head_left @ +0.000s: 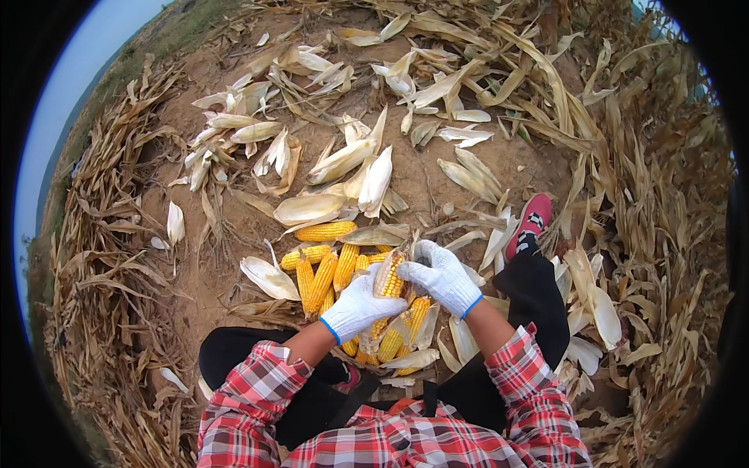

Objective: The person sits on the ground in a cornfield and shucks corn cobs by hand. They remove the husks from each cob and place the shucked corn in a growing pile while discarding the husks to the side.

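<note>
A partly husked corn cob [389, 278], its yellow kernels bare on one side, is held upright over a pile of cobs. My left hand [363, 303], in a white knitted glove with a blue cuff, wraps round the cob's lower left side. From the right, my right hand [443, 276], gloved alike, closes its curled fingers and thumb on the cob's upper part, by the dry husk at its tip. Husked yellow cobs [319, 282] lie heaped under and left of my hands. One more cob [325, 232] lies crosswise at the pile's far side.
Pale loose husks [343, 161] are strewn over the brown soil [191, 269] ahead. Dry stalks and leaves [101, 288] are banked along the left, with more stalks [640, 179] at the right. My legs frame the pile, a red shoe [533, 222] showing at the right.
</note>
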`<state>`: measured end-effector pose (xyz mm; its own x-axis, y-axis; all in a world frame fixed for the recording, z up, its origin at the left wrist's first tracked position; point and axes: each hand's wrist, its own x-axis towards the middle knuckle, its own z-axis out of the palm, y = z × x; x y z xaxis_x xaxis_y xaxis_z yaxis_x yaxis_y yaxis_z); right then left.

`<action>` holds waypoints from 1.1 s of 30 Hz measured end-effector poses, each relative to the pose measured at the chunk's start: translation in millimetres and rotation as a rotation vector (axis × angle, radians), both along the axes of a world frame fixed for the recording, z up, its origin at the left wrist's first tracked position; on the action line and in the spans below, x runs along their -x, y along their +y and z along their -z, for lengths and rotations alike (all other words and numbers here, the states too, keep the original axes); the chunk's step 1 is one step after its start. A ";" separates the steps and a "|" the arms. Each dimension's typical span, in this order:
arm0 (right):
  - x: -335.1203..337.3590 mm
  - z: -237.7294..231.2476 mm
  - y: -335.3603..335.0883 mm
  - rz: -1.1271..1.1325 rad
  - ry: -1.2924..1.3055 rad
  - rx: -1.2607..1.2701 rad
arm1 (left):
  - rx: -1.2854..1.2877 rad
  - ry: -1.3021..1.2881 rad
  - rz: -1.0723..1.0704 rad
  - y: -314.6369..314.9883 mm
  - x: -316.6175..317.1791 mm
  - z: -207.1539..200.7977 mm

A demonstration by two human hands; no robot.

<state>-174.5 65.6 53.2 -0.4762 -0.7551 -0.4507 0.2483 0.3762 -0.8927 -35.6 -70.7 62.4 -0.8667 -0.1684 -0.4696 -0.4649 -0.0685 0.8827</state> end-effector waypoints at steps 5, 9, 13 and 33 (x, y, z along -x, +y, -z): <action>-4.9 3.6 0.0 0.010 -0.075 0.134 | -0.038 0.009 -0.022 -0.3 -0.9 2.7; -5.0 -2.8 2.3 0.013 -0.095 0.114 | -0.134 0.012 -0.041 -1.3 -4.3 -0.2; -4.6 11.3 4.9 -0.071 0.170 0.138 | -0.122 0.078 -0.024 0.7 -8.4 -0.9; -79.8 -2.3 3.8 0.006 0.084 0.161 | -0.125 0.053 -0.430 20.9 -82.6 8.4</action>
<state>-94.8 69.4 55.5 -0.5122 -0.8110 -0.2829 0.1723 0.2257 -0.9589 47.1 -49.8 54.0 -0.7538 -0.4634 -0.4659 -0.3252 -0.3531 0.8773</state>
